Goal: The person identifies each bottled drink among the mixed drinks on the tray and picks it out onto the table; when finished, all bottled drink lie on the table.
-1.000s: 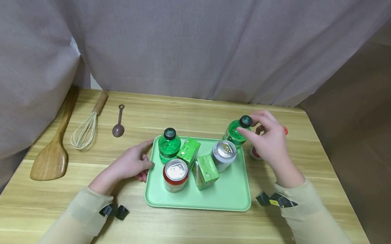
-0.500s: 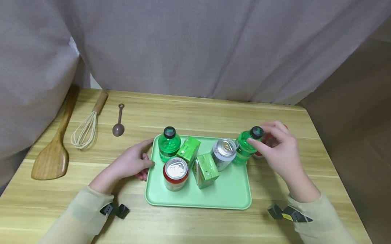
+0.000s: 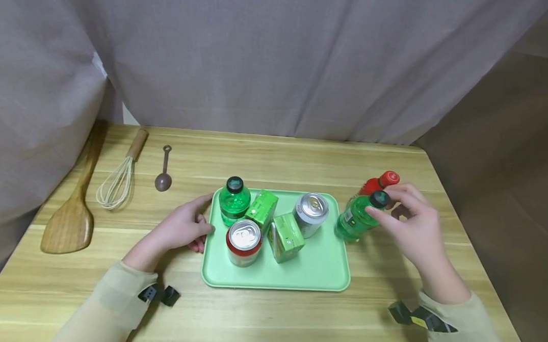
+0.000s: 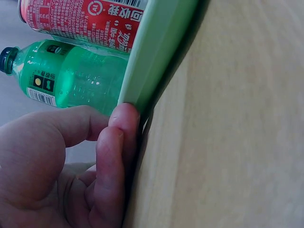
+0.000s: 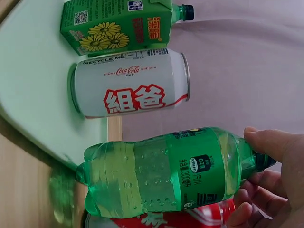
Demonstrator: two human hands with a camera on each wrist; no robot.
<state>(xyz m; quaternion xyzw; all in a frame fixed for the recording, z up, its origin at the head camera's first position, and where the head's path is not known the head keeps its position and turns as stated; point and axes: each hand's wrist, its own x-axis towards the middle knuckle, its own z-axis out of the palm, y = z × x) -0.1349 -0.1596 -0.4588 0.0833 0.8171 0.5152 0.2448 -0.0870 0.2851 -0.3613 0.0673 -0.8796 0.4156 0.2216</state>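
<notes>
My right hand [image 3: 416, 226] grips a green soda bottle [image 3: 353, 217] by its neck, just below the black cap. The bottle leans, its base beside the right rim of the light green tray [image 3: 319, 271]. In the right wrist view, the bottle's base [image 5: 88, 185] appears raised off the table. My left hand [image 3: 180, 228] pinches the tray's left rim between thumb and fingers. On the tray stand another green bottle [image 3: 234, 201], a red can [image 3: 244, 242], a silver-white can [image 3: 310, 215] and two green drink cartons [image 3: 286, 237]. A red-capped bottle [image 3: 371, 186] is partly hidden behind the held bottle.
To the left on the wooden table [image 3: 271, 324] lie a wooden spatula [image 3: 71, 223], a whisk [image 3: 120, 175] and a brown measuring spoon [image 3: 163, 181]. Grey curtain [image 3: 251, 65] closes off the back, and a brown cloth wall [image 3: 508, 181] stands at the right.
My right hand has moved the green bottle from the tray's back right corner rightward and nearer, past the rim. The red-capped bottle now shows more. My left hand stays on the tray.
</notes>
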